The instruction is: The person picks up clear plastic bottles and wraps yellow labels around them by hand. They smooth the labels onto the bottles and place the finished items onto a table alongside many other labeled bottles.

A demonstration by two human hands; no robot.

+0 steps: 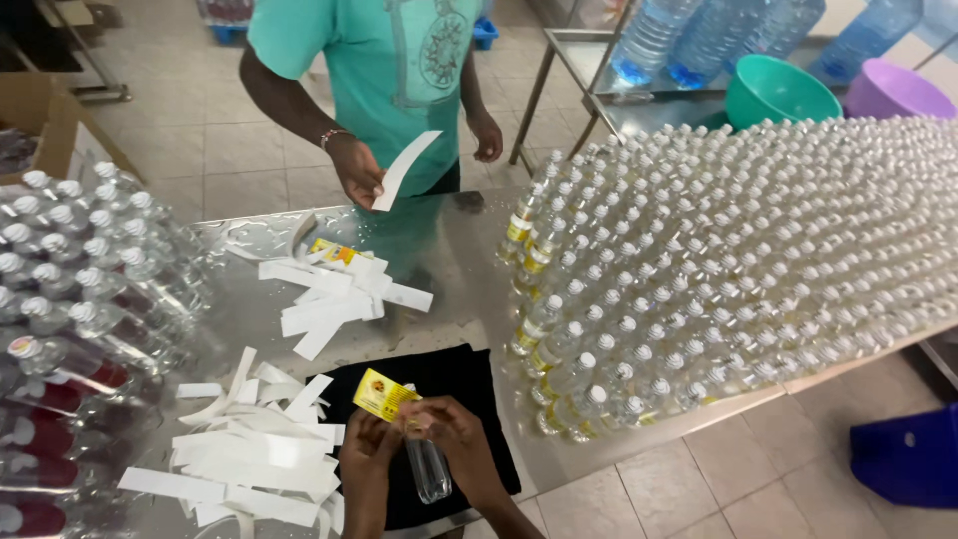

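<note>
- Bottle, small, clear plastic and seemingly holding clear liquid, lies at six o'clock over a black cloth on the steel table.
- Left hand pinches a yellow label by its lower edge, fingers closed on it, the label just above the bottle's neck.
- Right hand is closed around the bottle's top end, hiding the cap.
- White backing strips pile up at eight o'clock; a second heap sits at eleven o'clock.
- Capped bottles of pale yellowish liquid crowd the table from one to four o'clock; a few at the near edge wear yellow labels.
- Shrink-wrapped packs of bottles stack at nine o'clock, the lower ones with red contents.
- Across the table at twelve o'clock, a co-worker's hand holds one white strip.
- Green basin and purple basin sit at one o'clock beside large water bottles.
</note>
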